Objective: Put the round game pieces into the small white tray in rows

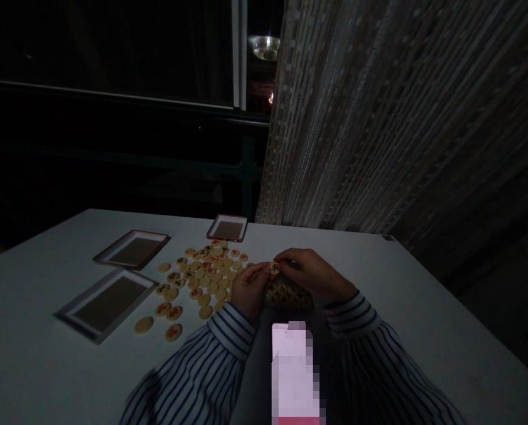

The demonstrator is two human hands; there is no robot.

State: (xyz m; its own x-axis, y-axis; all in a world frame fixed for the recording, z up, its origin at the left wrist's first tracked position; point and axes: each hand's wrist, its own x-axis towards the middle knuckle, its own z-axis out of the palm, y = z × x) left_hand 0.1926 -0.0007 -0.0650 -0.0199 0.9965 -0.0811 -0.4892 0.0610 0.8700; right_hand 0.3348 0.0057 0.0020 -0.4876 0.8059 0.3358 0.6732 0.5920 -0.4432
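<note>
A round wooden Chinese chess piece (274, 268) with a dark character is held up between my two hands, its face toward me. The fingertips of my left hand (248, 290) pinch it from the left. My right hand (313, 275) grips its right edge with thumb and fingers. Just below my hands is a dark box (290, 306) with several chess pieces standing in rows; my right hand partly covers it. Left of my left hand, many loose chess pieces (213, 277) are spread over the table, some with red or black characters up, others blank side up.
Three shallow trays or lids stand on the white table (396, 354): one at the near left (108, 301), one behind it (135, 248), one at the back (227, 228). A lit phone (290, 372) lies nearest me. A strand curtain (334, 118) hangs behind the table.
</note>
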